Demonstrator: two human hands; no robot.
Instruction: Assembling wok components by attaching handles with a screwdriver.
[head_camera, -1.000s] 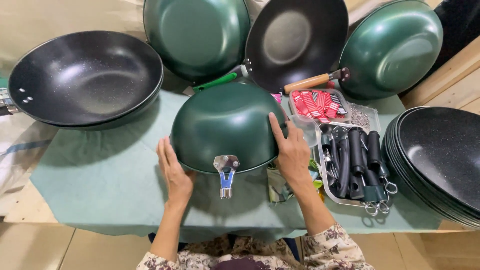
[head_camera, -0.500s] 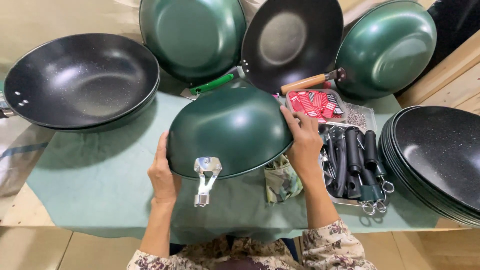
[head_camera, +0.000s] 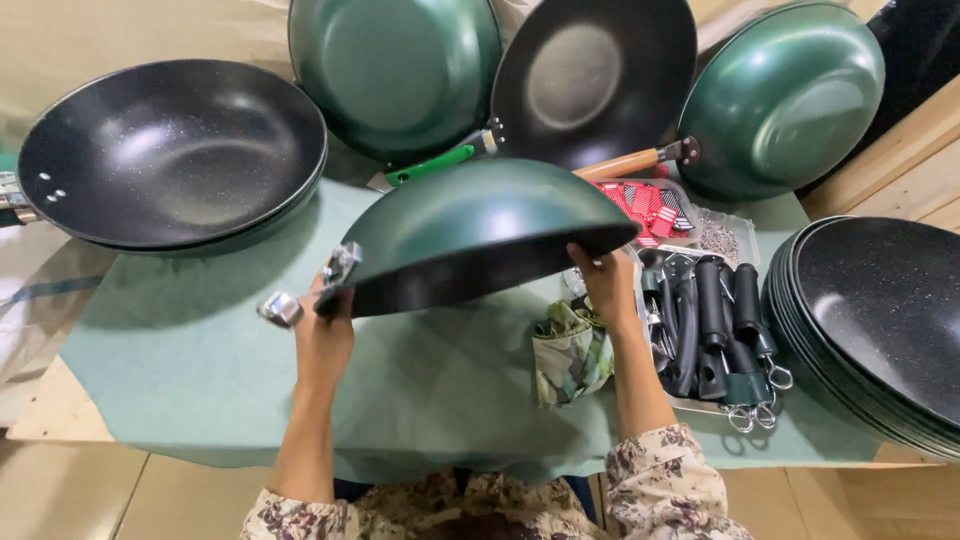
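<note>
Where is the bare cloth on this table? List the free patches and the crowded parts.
Free: the green cloth at front left, between the big black wok and the table's near edge, left of the left hand; also the strip under the lifted green wok, between the forearms. Crowded: the tray of black handles beside the right hand, the stacked pans, the back row.

Table (head_camera: 70, 420) under green cloth (head_camera: 200, 380) bearing pans and tray (head_camera: 700, 400)

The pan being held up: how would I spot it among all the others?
Look over the green cloth on the table. The green pan is lifted above its middle, upside down and tilted, between the left hand and right hand. Only it carries a bare metal bracket, no handle.
</note>
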